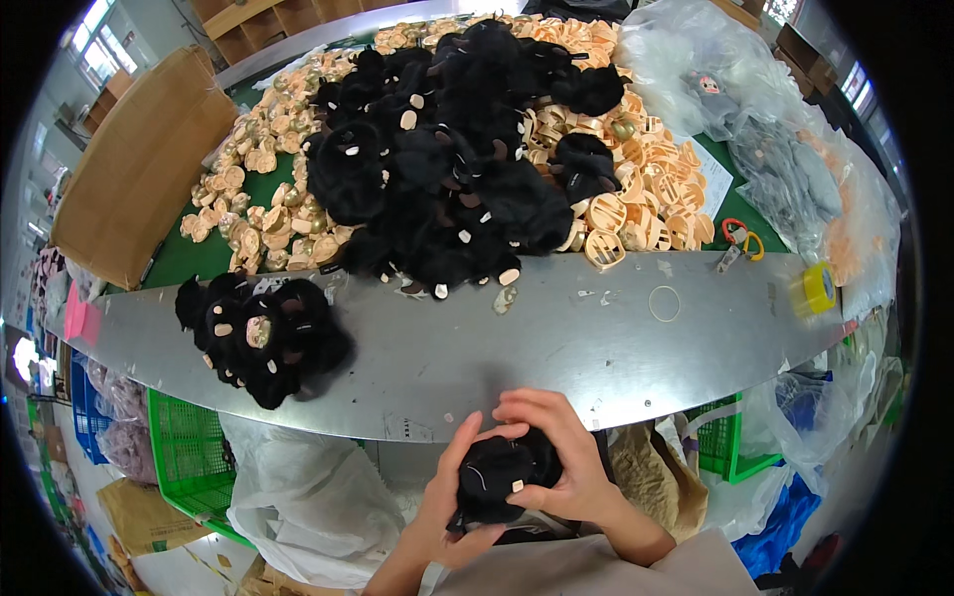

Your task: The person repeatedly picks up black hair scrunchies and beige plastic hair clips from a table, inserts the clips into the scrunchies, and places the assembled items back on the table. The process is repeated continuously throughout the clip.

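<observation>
Close to my body, just off the near edge of the metal table (pixel 556 348), I hold a black plush piece (pixel 489 475) between both hands. My left hand (pixel 444 497) cups its left side, with the thumb and fingers curved round it. From the right, my right hand (pixel 573 459) wraps over the top, and its thumb presses beside a small pale tab (pixel 517 486). A white thread-like line shows on the black fabric. Left of my hands lies a smaller pile of black plush pieces (pixel 308 343), with a small doll face (pixel 258 331) among them.
A large heap of black plush pieces (pixel 427 199) covers the table's middle, between beige plastic face parts (pixel 263 159) and beige slotted rings (pixel 604 248). At right lie scissors (pixel 733 243), a yellow tape roll (pixel 819 288) and clear bags (pixel 715 50). Green crates (pixel 189 447) stand below.
</observation>
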A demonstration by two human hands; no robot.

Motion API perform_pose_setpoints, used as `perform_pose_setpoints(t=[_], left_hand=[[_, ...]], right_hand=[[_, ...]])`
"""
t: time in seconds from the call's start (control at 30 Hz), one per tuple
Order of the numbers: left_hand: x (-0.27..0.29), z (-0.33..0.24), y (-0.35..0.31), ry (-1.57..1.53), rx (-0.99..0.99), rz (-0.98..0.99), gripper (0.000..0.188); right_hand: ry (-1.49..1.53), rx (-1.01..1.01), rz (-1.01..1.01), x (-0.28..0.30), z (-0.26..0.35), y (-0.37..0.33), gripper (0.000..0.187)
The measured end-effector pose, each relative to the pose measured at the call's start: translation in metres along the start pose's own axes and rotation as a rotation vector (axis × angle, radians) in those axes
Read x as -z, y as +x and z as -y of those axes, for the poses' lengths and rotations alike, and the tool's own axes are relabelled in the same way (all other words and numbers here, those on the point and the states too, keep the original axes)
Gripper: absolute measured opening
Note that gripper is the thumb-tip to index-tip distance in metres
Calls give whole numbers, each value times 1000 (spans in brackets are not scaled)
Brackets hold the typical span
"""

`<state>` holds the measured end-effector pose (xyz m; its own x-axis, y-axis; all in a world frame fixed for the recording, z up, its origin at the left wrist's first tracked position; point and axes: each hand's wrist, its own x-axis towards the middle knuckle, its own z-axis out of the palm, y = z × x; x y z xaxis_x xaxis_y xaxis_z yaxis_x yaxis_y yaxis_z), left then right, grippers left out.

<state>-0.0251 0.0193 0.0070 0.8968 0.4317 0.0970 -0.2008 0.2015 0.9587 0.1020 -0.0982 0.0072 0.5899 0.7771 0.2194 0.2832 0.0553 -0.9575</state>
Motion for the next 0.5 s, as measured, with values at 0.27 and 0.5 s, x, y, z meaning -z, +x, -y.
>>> perform_pose_setpoints(t=[0.27,0.5], left_hand=[[18,15,-4,328,-43,0,57],[4,16,-2,134,-27,-147,45]], right_hand=[[-247,144,65,3,-2,-2,57],[-422,291,-61,-2,-14,-10,56]])
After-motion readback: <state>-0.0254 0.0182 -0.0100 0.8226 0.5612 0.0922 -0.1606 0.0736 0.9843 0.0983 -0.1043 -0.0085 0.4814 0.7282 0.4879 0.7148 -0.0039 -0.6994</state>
